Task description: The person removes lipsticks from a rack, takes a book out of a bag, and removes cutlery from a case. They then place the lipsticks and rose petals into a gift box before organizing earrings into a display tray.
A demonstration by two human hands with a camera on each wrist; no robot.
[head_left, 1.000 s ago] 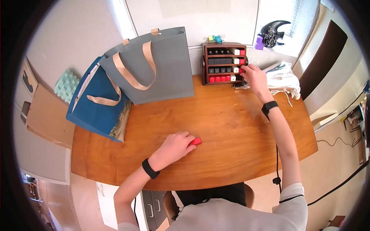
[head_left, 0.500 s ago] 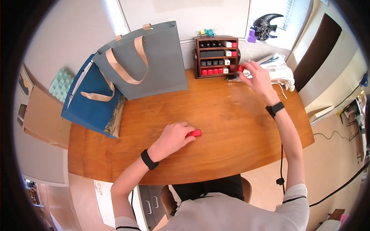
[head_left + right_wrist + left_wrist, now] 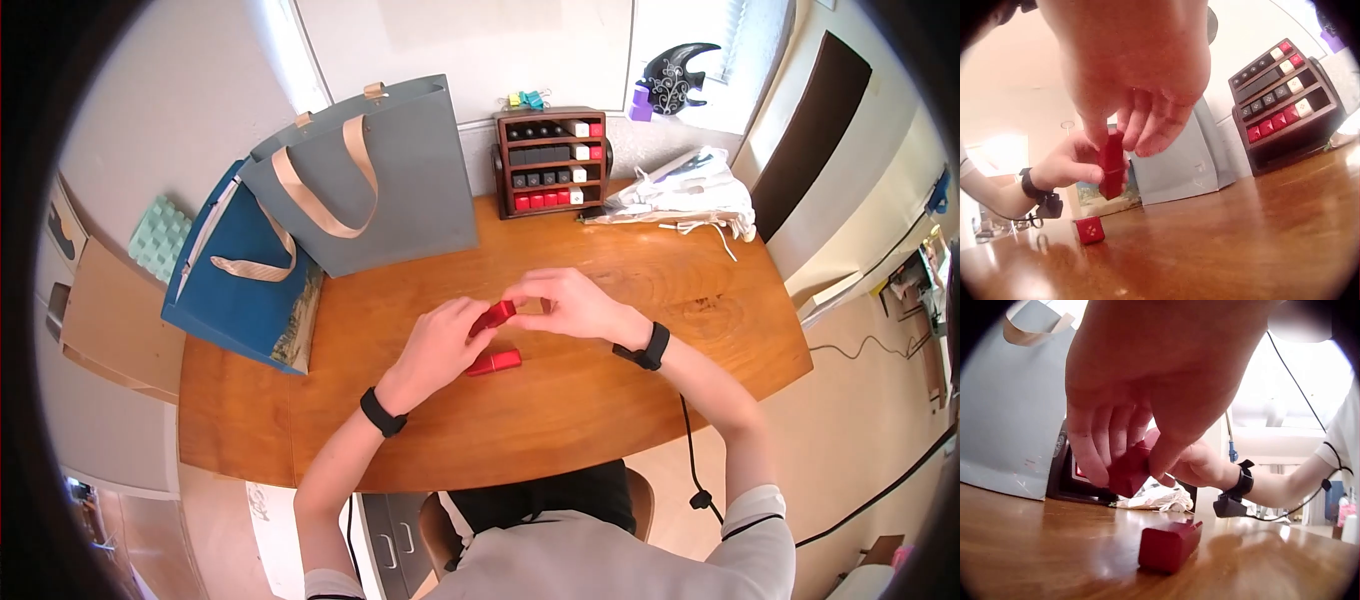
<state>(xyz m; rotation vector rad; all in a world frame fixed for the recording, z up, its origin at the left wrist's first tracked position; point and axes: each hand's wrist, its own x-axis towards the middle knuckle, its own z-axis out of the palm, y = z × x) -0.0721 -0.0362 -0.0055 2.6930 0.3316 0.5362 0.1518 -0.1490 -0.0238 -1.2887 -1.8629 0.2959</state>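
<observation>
Between the two hands, above the table, is a red tube (image 3: 492, 317). My left hand (image 3: 432, 350) pinches its left end between thumb and fingers; the right hand (image 3: 572, 304) pinches the other end. In the right wrist view the held tube (image 3: 1111, 165) hangs upright-looking, with a seam across it. A second red tube (image 3: 495, 363) lies on the table just below the hands, touched by neither; the left wrist view shows this lying tube (image 3: 1169, 545) under the left hand.
A brown rack (image 3: 552, 165) with rows of black, white and red tubes stands at the back. Beside it lies a white plastic bag (image 3: 690, 192). A grey paper bag (image 3: 420, 170) and a blue bag (image 3: 232, 290) stand at the left of the wooden table (image 3: 400, 440).
The right hand has come from the rack to the left hand, bringing a red tube. The left hand has let go of the tube on the table and now grips the brought one.
</observation>
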